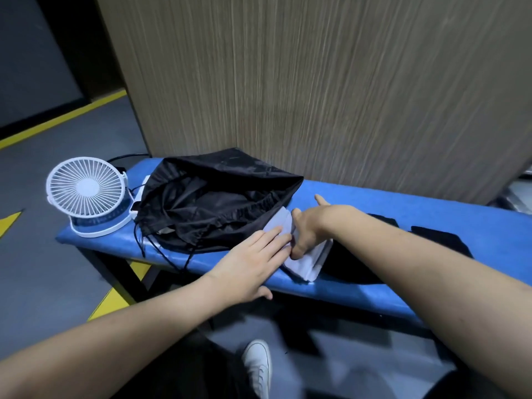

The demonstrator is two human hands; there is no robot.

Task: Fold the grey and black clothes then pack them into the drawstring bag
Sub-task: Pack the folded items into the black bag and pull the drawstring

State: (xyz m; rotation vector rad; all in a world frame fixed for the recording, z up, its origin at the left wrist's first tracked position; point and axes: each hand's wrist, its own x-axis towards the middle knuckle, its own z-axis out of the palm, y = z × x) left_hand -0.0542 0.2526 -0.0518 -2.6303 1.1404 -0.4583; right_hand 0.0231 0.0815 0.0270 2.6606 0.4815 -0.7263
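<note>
The folded pale grey cloth garment lies on the blue padded bench, its far end tucked at the mouth of the black drawstring bag of thin shiny fabric, its near end close to the bench's near edge. The fold shows as stacked layers along its right side.

My left hand lies flat on the garment's left part, fingers straight and together, fingertips pointing toward the bag mouth; the thumb hangs over the bench's near edge. My right hand comes in from the right, thumb curled down onto the top of the garment, forefinger stretched out away from me. Whether the other right fingers are under the cloth, I cannot tell.

The bag sits at the left part of the bench, mouth gaping toward me, dark contents inside not distinguishable. Its black cords trail over the near edge of the bench.

To the right of the grey garment, black cloth lies on the bench, partly hidden by my right forearm.

At the bench's left end stands a small white round desk fan, touching or just beside the bag. Behind the bench is a wood-grain panel. Near me, below the bench, a white shoe shows on the grey floor with yellow markings.
</note>
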